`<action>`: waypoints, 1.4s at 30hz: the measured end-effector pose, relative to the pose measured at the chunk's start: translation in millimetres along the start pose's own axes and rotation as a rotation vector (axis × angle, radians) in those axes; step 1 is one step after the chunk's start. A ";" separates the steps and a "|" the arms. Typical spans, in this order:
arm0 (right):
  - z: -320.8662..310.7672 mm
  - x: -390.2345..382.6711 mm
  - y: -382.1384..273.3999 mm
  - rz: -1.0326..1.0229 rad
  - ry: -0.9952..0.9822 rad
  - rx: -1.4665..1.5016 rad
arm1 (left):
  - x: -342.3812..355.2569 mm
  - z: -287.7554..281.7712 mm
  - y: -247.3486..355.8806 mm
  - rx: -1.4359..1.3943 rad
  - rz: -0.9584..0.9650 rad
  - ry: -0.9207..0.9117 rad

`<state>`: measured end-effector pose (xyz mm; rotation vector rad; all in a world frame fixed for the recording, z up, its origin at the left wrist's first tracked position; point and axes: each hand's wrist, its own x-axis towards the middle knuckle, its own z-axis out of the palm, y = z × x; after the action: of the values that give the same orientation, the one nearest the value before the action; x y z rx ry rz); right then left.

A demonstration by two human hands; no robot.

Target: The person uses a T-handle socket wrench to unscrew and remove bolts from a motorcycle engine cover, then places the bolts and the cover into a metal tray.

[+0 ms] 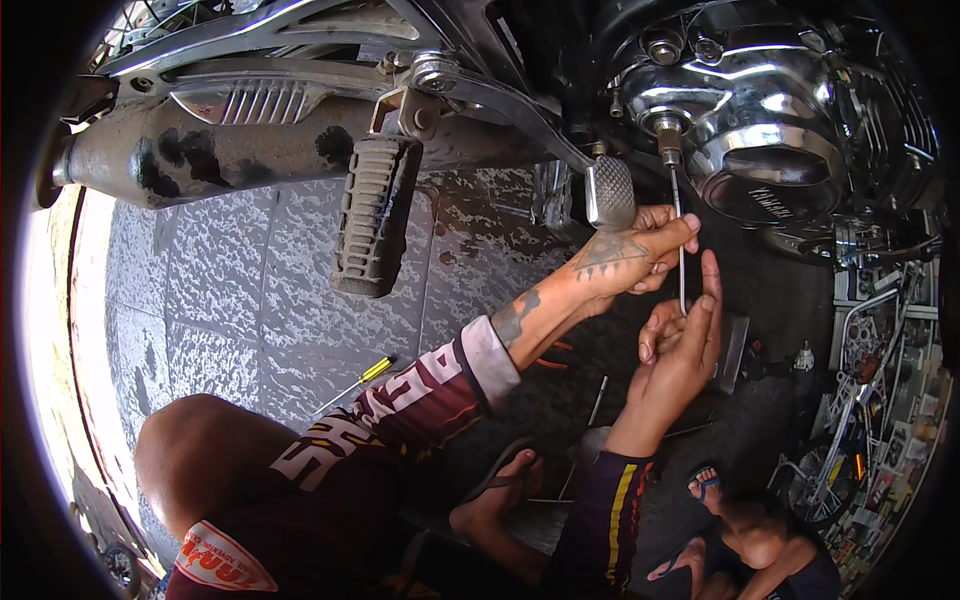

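Note:
A slim metal rod with a knurled socket end point(670, 150) reaches down from the chrome engine cover point(750, 65) of a motorcycle. The socket sits over a fitting on the cover's lower left. My left hand point(635, 255) is closed around the rod's middle, with the thumb along it. Lower down, my right hand point(680, 340) has its thumb and fingers at the rod's bottom end, its index finger stretched upward. Just left of the rod hangs a ridged metal foot pedal point(610, 193); my left hand is right below it.
A rubber footrest point(375, 215) juts down under the stained exhaust pipe point(240, 150). A screwdriver with a yellow handle point(374, 369) lies on the tiled floor point(215, 270). Another person point(765, 540) sits at the lower right. Parts and shelves point(900, 400) line the right side.

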<state>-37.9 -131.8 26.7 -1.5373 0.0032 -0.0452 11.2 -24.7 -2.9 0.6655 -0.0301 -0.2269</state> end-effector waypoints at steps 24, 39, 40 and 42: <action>18.7 -7.2 -3.1 0.128 -0.089 0.096 | -10.5 -8.4 -3.6 0.060 0.019 -0.097; 0.1 -5.3 -9.6 -0.223 -0.240 -0.399 | -3.0 -0.9 3.9 0.086 0.054 0.082; 0.4 -5.2 -7.5 -0.200 -0.230 -0.431 | -3.6 -2.1 4.4 0.135 0.084 0.104; 0.9 -4.0 -2.0 -0.232 -0.173 -0.504 | -1.0 0.5 3.6 0.069 0.075 0.061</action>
<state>-42.0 -130.9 28.6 -2.0351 -0.3227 -0.1009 10.9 -22.0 -0.2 0.7388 -0.0044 -0.1339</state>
